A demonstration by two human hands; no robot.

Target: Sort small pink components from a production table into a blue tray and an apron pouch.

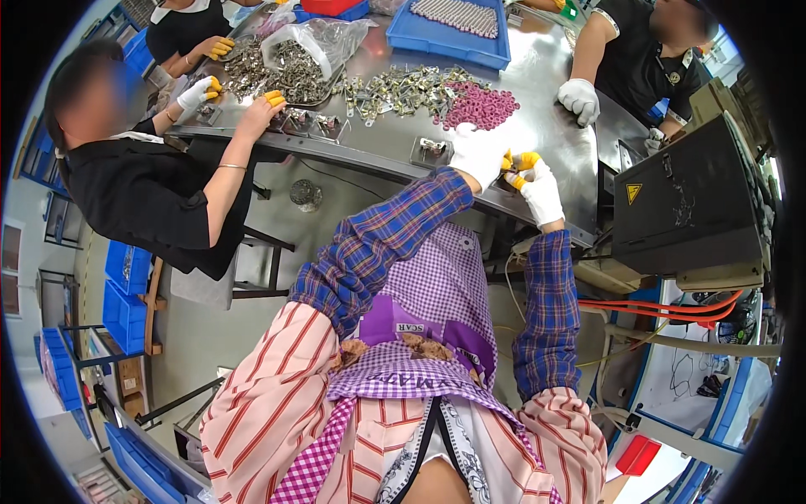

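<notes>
My left hand [478, 157] and my right hand [541, 191], both in white gloves with yellow fingertips, meet over the near edge of the metal table. Their fingertips pinch a small dark part [509, 175], mostly hidden by the gloves, so its kind cannot be made out. Just left of my left hand lies a small clear tray [430, 153] with a metal piece in it. Beyond my hands are a pile of pink rings [480, 106] and, left of it, a heap of small metal parts [395, 92].
A blue tray [449, 52] with rows of small parts stands at the back. Co-workers sit along the left; a gloved hand [579, 102] of another rests at the right. A dark metal cabinet [684, 202] stands at right. A plastic bag [323, 49] lies on the far left heap.
</notes>
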